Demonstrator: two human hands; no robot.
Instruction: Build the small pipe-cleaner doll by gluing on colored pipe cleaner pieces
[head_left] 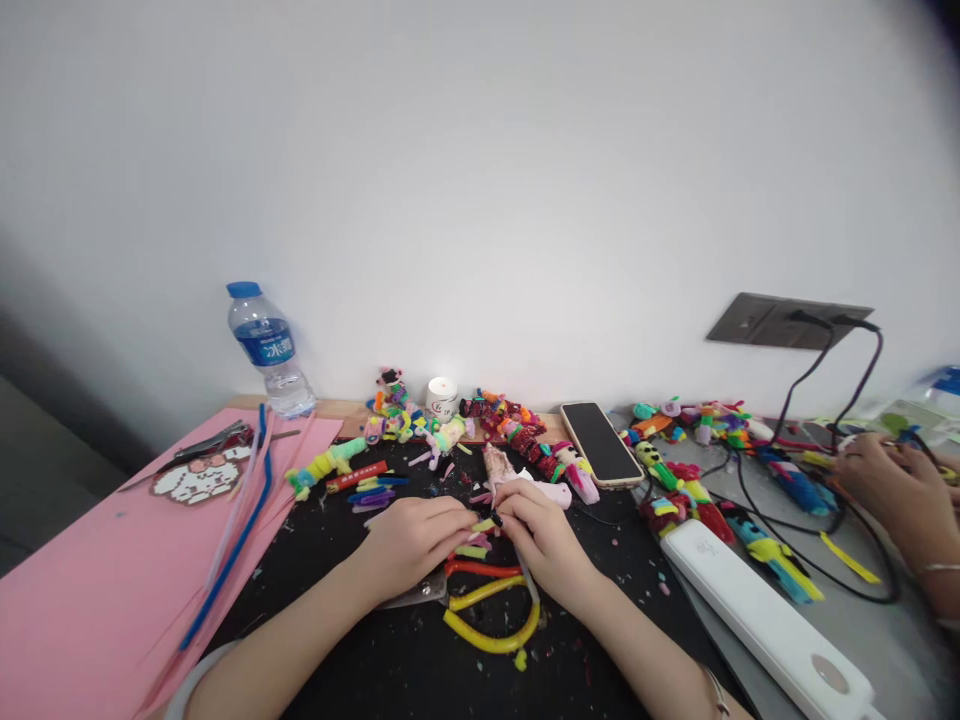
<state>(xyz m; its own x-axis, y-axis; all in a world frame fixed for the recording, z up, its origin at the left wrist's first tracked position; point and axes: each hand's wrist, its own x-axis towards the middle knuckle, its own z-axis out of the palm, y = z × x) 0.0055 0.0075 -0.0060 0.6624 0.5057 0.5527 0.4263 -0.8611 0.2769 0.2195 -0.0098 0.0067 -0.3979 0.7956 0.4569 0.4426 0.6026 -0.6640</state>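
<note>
My left hand (416, 545) and my right hand (541, 530) meet over a black mat (360, 640). Both pinch a small yellow-green pipe cleaner piece (484, 524) between their fingertips. Just under my hands lie scissors with red and yellow handles (487, 610). Short coloured pipe cleaner bits (371, 488) lie to the left. A pink figure (555, 490) lies just beyond my right hand.
A water bottle (268, 350) stands at the back left, by pink paper sheets (82, 590) with pliers (210, 442). A phone (600, 442), a small white jar (442, 397) and several pipe cleaner figures (517, 425) line the back. A white power strip (757, 615) and another person's hand (889, 485) are at the right.
</note>
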